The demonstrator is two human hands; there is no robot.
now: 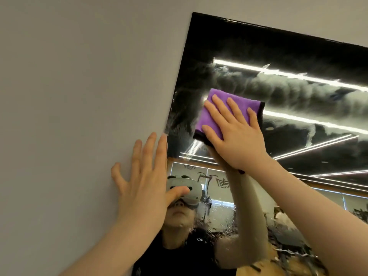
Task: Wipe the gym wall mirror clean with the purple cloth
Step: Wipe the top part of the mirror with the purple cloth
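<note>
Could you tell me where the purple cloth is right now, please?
In the head view, the cloth lies flat against the mirror near its upper left corner, pressed there by the right hand.

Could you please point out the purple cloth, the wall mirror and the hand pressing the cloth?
Folded purple microfibre cloth [239,104]: head view, upper bare part.
Wall mirror [229,42]: head view, dark upper glass.
Right hand [242,139]: head view, back of hand.

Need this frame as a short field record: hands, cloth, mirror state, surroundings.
right hand: fingers straight and spread, pressing the purple cloth flat on the glass
purple cloth: folded, dark edge, near the mirror's upper left corner
left hand: open, palm flat on the grey wall, thumb over the mirror's edge
mirror: hazy smears right of the cloth, droplets lower down
grey wall: left of the mirror
</note>
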